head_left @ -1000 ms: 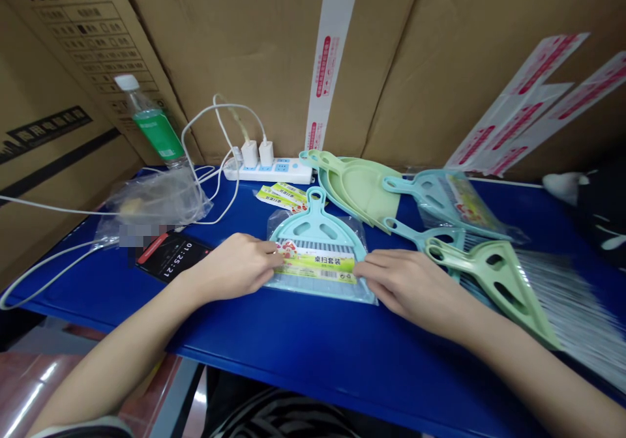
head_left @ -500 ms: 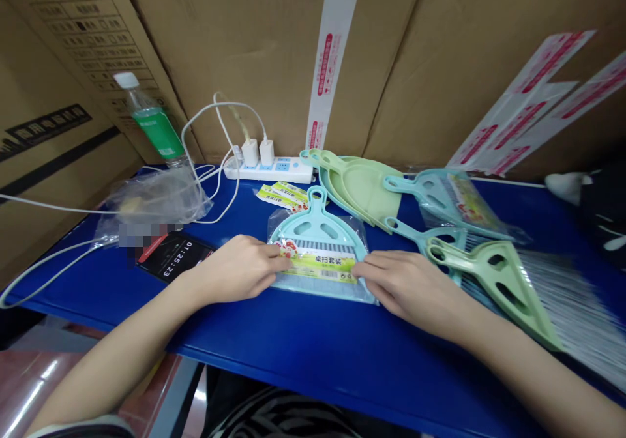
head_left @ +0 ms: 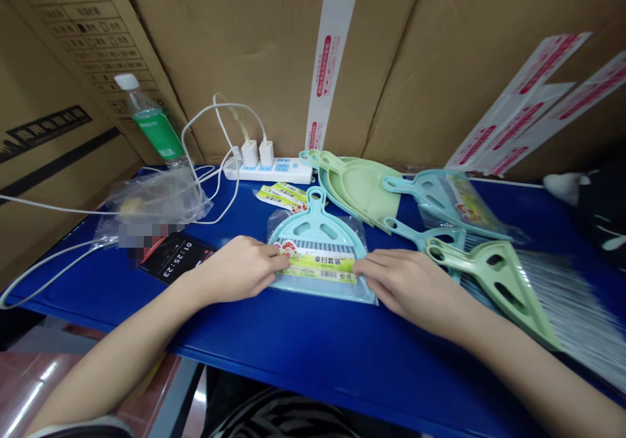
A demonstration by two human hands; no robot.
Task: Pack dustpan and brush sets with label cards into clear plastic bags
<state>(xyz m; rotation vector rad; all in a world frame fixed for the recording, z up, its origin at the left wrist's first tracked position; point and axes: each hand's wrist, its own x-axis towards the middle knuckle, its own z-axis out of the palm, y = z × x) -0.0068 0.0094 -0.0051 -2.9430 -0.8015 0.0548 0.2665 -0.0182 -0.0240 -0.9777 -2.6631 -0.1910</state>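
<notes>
A light-blue brush-and-dustpan set (head_left: 317, 236) in a clear plastic bag lies flat on the blue table (head_left: 303, 347), with a green and yellow paper label across it. My left hand (head_left: 239, 268) pinches the bag's left edge at the label. My right hand (head_left: 411, 285) pinches the right edge, fingers curled. Both hands rest on the table.
Green dustpans (head_left: 359, 187), blue dustpans (head_left: 435, 193) and a green brush (head_left: 499, 281) with grey bristles lie at right. Spare labels (head_left: 281, 195), a power strip (head_left: 271, 167) with chargers, a bottle (head_left: 151, 122), a crumpled bag (head_left: 151, 200) and a phone (head_left: 173, 259) sit left. Cardboard boxes (head_left: 440, 60) stand behind.
Both hands stay at the bag's edges with only slight finger shifts. The phone's timer has counted up.
</notes>
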